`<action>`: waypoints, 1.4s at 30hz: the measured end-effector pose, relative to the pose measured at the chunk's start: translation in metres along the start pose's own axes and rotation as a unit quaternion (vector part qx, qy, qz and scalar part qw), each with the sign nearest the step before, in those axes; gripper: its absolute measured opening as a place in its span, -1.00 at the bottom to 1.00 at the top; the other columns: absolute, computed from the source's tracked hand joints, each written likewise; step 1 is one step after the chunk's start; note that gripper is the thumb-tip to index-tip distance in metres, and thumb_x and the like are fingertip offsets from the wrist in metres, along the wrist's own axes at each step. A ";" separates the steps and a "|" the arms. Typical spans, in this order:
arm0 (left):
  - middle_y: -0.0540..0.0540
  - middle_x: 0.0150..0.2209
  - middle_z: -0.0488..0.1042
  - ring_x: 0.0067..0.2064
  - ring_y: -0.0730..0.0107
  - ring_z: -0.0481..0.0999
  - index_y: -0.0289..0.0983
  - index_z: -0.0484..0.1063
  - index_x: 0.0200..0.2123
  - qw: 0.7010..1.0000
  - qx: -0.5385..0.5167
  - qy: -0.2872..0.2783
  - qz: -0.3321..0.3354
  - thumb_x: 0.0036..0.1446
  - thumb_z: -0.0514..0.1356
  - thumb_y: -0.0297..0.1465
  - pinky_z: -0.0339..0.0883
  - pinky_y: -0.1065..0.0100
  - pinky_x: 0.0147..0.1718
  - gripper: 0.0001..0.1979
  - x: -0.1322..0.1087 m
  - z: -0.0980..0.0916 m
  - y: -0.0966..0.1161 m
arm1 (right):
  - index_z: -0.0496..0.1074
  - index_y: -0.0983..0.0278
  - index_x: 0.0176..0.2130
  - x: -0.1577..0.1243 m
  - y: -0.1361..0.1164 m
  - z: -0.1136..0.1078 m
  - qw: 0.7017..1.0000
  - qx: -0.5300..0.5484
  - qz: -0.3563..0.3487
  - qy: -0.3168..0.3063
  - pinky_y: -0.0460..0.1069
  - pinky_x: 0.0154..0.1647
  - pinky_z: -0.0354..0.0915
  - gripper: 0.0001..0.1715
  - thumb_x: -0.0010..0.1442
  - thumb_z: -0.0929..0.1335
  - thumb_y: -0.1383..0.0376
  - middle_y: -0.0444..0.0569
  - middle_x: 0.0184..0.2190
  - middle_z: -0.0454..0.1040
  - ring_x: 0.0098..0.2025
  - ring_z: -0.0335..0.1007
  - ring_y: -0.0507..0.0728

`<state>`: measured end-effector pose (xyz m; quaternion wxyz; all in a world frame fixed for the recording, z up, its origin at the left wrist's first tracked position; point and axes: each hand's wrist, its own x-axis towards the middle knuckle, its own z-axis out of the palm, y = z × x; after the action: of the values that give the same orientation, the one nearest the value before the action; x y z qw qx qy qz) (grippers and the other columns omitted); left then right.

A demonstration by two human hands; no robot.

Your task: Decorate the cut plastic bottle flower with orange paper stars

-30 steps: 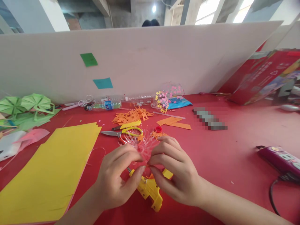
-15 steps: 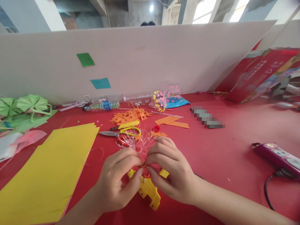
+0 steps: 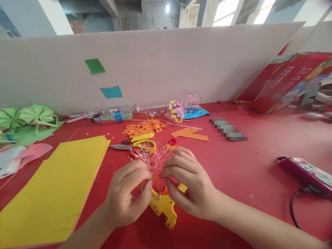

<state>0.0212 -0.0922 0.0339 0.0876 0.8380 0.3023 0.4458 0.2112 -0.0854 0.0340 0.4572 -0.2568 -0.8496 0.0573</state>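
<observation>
My left hand [image 3: 129, 195] is closed in a pinch, thumb against forefinger. Just across a small gap, my right hand [image 3: 190, 186] pinches in the same way. What either hand holds, if anything, is hidden or too small to make out. Below the fingertips lies a yellow glue gun [image 3: 166, 206] with an orange trigger, partly covered by my right hand. Directly beyond the fingers sits a clear plastic piece cut into curling strips [image 3: 154, 159], with a small orange paper star [image 3: 152, 150] on it. More orange stars [image 3: 171, 148] lie behind my right hand.
Scissors [image 3: 121, 147] and a yellow utility knife [image 3: 142, 137] lie past the clear strips, before a heap of orange paper cutouts [image 3: 144, 128]. Yellow paper sheets [image 3: 57, 186] cover the left side. A star-covered clear bottle piece [image 3: 176, 111] stands behind; a purple corded device [image 3: 308, 174] is at right.
My hands have drawn slightly apart. The small orange piece seen between my fingertips earlier no longer shows clearly.
</observation>
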 end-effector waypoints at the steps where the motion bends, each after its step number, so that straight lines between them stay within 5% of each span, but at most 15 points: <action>1: -0.02 -0.49 0.36 -0.44 0.44 0.37 -0.24 0.29 -0.42 1.000 0.001 0.010 -0.008 0.08 0.06 -0.64 0.31 0.40 -0.48 -0.81 0.000 -0.002 -0.002 | 0.35 0.26 -0.29 0.000 0.000 -0.003 1.000 0.001 -0.004 -0.015 0.06 -0.25 0.24 -0.79 0.10 0.22 0.49 -0.03 -0.39 0.44 -0.37 0.27 0.09; 4: 0.00 -0.47 0.34 -0.44 0.45 0.36 -0.23 0.30 -0.44 0.996 0.007 0.068 -0.062 0.12 0.08 -0.60 0.24 0.40 -0.50 -0.83 0.000 -0.010 -0.013 | 0.36 0.27 -0.30 -0.002 -0.003 -0.011 0.986 0.005 -0.045 -0.162 0.00 -0.40 0.18 -0.80 0.09 0.22 0.48 -0.02 -0.39 0.43 -0.41 0.26 0.08; 8: 0.02 -0.46 0.29 -0.48 0.50 0.27 -0.23 0.30 -0.48 0.978 -0.023 0.146 -0.146 0.17 0.07 -0.53 0.14 0.42 -0.56 -0.81 -0.002 -0.018 -0.031 | 0.38 0.26 -0.28 -0.015 -0.009 -0.008 0.922 -0.102 -0.057 -0.370 0.02 -0.46 0.11 -0.83 0.04 0.30 0.43 -0.06 -0.40 0.43 -0.43 0.24 0.10; 11: 0.02 -0.47 0.27 -0.50 0.51 0.22 -0.23 0.32 -0.48 0.967 -0.071 0.172 -0.176 0.16 0.08 -0.52 0.09 0.41 -0.59 -0.82 -0.003 -0.019 -0.039 | 0.40 0.29 -0.17 -0.030 -0.007 0.002 0.900 -0.193 -0.057 -0.387 0.05 -0.42 0.12 -0.67 -0.02 0.37 0.40 0.00 -0.32 0.44 -0.35 0.29 0.16; 16: 0.03 -0.50 0.26 -0.50 0.50 0.22 -0.24 0.33 -0.50 0.961 -0.097 0.164 -0.198 0.14 0.10 -0.50 0.10 0.41 -0.58 -0.83 -0.002 -0.015 -0.038 | 0.42 0.30 -0.25 -0.040 -0.001 0.015 0.884 -0.260 -0.065 -0.384 0.06 -0.44 0.10 -0.77 0.00 0.37 0.42 0.03 -0.35 0.41 -0.32 0.31 0.19; 21: 0.03 -0.51 0.27 -0.49 0.50 0.22 -0.24 0.34 -0.52 0.953 -0.104 0.181 -0.220 0.12 0.12 -0.49 0.08 0.41 -0.57 -0.83 -0.001 -0.016 -0.041 | 0.36 0.27 -0.27 -0.023 -0.005 0.002 0.890 -0.127 -0.037 -0.436 0.01 -0.48 0.10 -0.78 0.01 0.32 0.44 -0.06 -0.31 0.42 -0.41 0.31 0.10; 24: 0.04 -0.53 0.27 -0.51 0.50 0.21 -0.24 0.36 -0.52 0.942 -0.102 0.212 -0.239 0.11 0.14 -0.47 0.06 0.40 -0.58 -0.84 -0.002 -0.018 -0.049 | 0.32 0.24 -0.21 -0.013 -0.005 -0.012 0.913 0.007 0.052 -0.404 -0.05 -0.47 0.15 -0.66 -0.07 0.34 0.43 -0.11 -0.25 0.41 -0.41 0.32 0.04; 27: 0.05 -0.55 0.26 -0.52 0.50 0.21 -0.23 0.36 -0.53 0.936 -0.100 0.227 -0.249 0.09 0.14 -0.48 0.06 0.40 -0.58 -0.84 -0.001 -0.018 -0.052 | 0.26 0.25 -0.23 -0.009 0.000 -0.018 0.953 0.066 0.098 -0.278 -0.09 -0.48 0.18 -0.70 -0.02 0.34 0.43 -0.08 -0.29 0.36 -0.40 0.28 0.02; 31: 0.05 -0.53 0.27 -0.48 0.50 0.25 -0.24 0.32 -0.54 0.955 -0.073 0.178 -0.227 0.10 0.12 -0.50 0.11 0.41 -0.53 -0.82 0.002 -0.013 -0.041 | 0.23 0.26 -0.31 -0.010 0.009 -0.016 0.984 0.074 0.095 -0.131 -0.09 -0.50 0.20 -0.91 0.15 0.30 0.37 -0.06 -0.38 0.31 -0.44 0.20 0.02; 42: 0.04 -0.47 0.29 -0.40 0.48 0.29 -0.25 0.31 -0.49 0.975 -0.088 0.114 -0.167 0.16 0.09 -0.55 0.17 0.42 -0.44 -0.81 -0.001 -0.003 -0.029 | 0.20 0.23 -0.46 -0.013 0.007 -0.007 0.987 0.087 0.111 -0.076 -0.07 -0.51 0.14 -0.75 0.24 0.26 0.25 -0.13 -0.52 0.25 -0.51 0.18 0.02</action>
<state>0.0054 -0.0698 0.0226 0.1993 0.7085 0.4056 0.5421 0.2254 -0.0868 0.0263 0.4023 -0.3036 -0.8400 0.2008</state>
